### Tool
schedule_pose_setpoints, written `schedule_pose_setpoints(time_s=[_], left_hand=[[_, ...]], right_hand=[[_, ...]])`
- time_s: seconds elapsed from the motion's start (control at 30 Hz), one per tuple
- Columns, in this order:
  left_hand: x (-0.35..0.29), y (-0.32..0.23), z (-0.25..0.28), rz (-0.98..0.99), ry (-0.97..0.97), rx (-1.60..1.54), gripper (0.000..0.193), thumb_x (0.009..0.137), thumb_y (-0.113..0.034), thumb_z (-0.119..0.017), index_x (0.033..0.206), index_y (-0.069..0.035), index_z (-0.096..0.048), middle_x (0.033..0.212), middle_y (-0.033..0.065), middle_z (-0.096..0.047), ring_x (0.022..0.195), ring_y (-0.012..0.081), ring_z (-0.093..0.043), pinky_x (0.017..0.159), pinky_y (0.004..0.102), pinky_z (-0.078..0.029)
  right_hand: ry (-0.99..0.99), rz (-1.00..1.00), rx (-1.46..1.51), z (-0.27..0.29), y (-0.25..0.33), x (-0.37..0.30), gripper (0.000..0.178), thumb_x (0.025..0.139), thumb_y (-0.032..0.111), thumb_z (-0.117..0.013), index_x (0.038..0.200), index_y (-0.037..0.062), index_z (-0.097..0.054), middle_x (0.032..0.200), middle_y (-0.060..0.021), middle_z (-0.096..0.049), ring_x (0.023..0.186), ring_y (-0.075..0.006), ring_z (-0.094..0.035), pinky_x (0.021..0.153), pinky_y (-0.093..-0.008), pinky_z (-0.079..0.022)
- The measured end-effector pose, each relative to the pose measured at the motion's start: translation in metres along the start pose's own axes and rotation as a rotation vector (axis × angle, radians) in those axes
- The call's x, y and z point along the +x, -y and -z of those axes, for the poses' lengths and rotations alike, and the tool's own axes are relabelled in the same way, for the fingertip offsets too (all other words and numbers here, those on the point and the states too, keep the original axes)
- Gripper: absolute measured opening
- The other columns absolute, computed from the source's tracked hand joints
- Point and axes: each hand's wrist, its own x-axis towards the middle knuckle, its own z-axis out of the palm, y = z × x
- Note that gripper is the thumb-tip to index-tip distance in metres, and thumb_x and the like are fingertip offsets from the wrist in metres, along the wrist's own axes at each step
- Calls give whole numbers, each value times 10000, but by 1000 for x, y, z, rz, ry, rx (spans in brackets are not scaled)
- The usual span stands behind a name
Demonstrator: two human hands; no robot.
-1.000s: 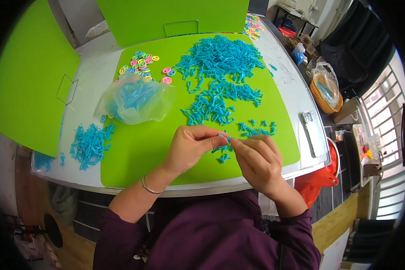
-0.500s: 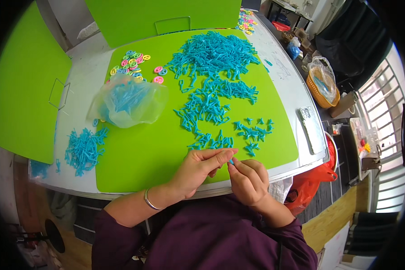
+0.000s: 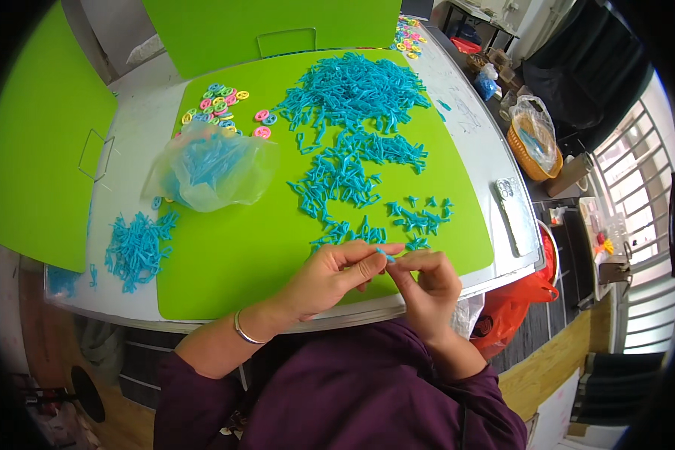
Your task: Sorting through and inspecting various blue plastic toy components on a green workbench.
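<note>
A small blue plastic piece (image 3: 386, 256) is pinched between my two hands, close to the near edge of the green mat (image 3: 232, 277). My left hand (image 3: 334, 274) is closed, thumb and forefinger on one end of the piece. At its other end are the closed fingertips of my right hand (image 3: 431, 289). Just beyond my fingers lie loose blue plastic pieces (image 3: 345, 180), and a large heap of blue pieces (image 3: 356, 86) is farther back. Star-shaped blue pieces (image 3: 420, 219) lie right of them. The held piece's exact shape is mostly hidden.
A clear plastic bag (image 3: 240, 176) of blue pieces stands on the mat's left, by colourful round plastic pieces (image 3: 217, 101). Another blue pile (image 3: 136, 251) lies on the white table (image 3: 139, 120). A phone (image 3: 511, 214) rests at the right edge. Green boards (image 3: 45, 150) stand left and behind.
My right hand has turned and shifted slightly up and right, its fingers now more raised. The blue piece shows more between my fingertips. My left hand stays nearly in place.
</note>
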Motion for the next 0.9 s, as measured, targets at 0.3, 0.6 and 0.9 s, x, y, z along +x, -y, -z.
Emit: schedule_pose_setpoints(time_s=[0.3, 0.6, 0.9], left_hand=[[1, -17, 8, -113, -253, -153, 234, 938, -190, -477, 1001, -2, -601, 973, 78, -618, 911, 161, -618, 696, 264, -526], [1, -29, 19, -131, -295, -128, 226, 906, -165, -541, 1048, 9, -557, 854, 99, -620, 732, 157, -635, 631, 245, -528], [5, -18, 26, -128, -333, -269, 245, 822, -84, -653, 1051, -31, -585, 805, 77, -647, 703, 128, -625, 592, 235, -507]], right_hand=[[84, 577, -848, 3, 2, 13, 240, 705, -80, -658, 922, 14, -619, 835, -110, -639, 706, -248, -605, 621, -304, -472], [163, 382, -1050, 61, 12, 48, 168, 751, -45, -607, 891, 32, -657, 914, -106, -635, 810, -253, -592, 720, -307, -475], [5, 198, -1156, 69, 25, 70, 100, 761, 44, -646, 856, 14, -649, 759, -92, -583, 626, -195, -555, 596, -286, -446]])
